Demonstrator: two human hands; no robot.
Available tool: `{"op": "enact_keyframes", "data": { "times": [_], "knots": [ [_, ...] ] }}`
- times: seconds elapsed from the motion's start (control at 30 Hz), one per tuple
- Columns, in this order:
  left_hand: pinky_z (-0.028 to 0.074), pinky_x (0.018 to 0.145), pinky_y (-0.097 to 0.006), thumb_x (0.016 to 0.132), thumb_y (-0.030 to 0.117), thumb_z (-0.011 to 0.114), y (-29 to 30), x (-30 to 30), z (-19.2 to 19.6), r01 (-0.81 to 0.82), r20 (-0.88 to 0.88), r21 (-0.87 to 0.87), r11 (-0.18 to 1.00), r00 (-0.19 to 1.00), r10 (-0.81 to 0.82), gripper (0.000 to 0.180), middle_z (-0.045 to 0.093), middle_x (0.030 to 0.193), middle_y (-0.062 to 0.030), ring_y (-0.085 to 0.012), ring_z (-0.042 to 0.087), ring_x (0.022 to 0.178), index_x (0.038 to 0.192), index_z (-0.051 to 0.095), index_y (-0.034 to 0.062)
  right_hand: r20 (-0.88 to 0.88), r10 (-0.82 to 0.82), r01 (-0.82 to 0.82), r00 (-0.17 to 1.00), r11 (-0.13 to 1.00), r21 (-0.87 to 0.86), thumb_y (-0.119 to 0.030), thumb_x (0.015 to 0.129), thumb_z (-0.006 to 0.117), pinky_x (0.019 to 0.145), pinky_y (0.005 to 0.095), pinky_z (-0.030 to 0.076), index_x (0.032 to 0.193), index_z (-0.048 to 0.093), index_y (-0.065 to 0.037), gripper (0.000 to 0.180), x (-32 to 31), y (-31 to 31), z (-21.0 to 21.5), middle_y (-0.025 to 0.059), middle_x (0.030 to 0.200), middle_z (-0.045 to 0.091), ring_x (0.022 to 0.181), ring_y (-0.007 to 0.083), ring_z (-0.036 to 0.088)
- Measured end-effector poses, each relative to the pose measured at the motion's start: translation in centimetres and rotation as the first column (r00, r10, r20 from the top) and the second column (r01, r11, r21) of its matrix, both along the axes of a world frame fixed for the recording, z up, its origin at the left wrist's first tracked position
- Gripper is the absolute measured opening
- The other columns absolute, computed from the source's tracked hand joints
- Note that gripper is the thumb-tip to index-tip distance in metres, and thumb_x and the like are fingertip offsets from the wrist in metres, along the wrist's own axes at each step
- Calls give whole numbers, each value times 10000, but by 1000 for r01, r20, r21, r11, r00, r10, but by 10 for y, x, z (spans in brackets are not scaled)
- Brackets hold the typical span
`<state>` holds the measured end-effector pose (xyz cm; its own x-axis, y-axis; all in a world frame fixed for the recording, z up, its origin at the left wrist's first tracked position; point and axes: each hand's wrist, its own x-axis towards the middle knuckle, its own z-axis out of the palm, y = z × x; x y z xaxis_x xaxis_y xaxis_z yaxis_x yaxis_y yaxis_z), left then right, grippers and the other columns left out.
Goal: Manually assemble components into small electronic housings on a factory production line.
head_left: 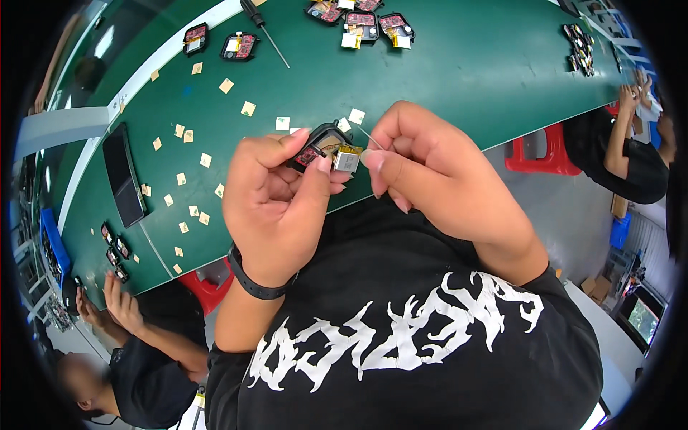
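Observation:
My left hand [276, 197] grips a small black device shell [320, 142] with a red circuit board inside, held up over the near edge of the green table [444, 79]. A small silver battery pack [347, 158] hangs at the shell's right side, under my left thumb. My right hand [430, 172] is pinched shut just right of the battery, with a thin wire [369, 136] running from its fingertips toward the shell.
Several small tan paper squares [248, 108] lie scattered on the table. More open black shells [239, 46] sit at the far edge beside a screwdriver [264, 29]. A dark phone [123, 175] lies at the left. Other people work at the lower left [122, 308] and at the right [631, 150].

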<state>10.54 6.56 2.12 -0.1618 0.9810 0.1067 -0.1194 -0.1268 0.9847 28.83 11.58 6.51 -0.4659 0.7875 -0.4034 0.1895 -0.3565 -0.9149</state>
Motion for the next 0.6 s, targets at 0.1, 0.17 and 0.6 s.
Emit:
{"op": "enact_keyframes", "data": {
  "times": [0.1, 0.17, 0.6],
  "knots": [
    [611, 720, -278, 885, -144, 586, -1, 0, -1, 17, -18, 38, 999, 1000, -16, 268, 569, 1068, -154, -186, 680, 883, 1128, 519, -52, -7, 13, -14, 1000, 998, -69, -108, 952, 597, 494, 239, 402, 941, 531, -6, 122, -2, 2, 2, 31, 711, 623, 562, 63, 515],
    [610, 722, -278, 885, -145, 585, -2, 0, -3, 29, -28, 64, 998, 999, -27, 266, 570, 1068, -153, -183, 675, 891, 1124, 518, -51, -32, -3, 0, 999, 994, -109, -103, 954, 610, 469, 212, 390, 947, 533, -19, 114, -4, 4, 1, 52, 727, 646, 542, 58, 523],
    [601, 693, -288, 901, -96, 601, 3, -4, 0, 84, 180, -105, 991, 982, -64, 253, 600, 1079, -176, -180, 673, 894, 1122, 493, -39, -93, -177, 164, 980, 977, -139, -88, 927, 648, 483, 214, 394, 942, 514, -11, 156, -11, -4, -7, 46, 714, 643, 549, 55, 527]
  ]
}}
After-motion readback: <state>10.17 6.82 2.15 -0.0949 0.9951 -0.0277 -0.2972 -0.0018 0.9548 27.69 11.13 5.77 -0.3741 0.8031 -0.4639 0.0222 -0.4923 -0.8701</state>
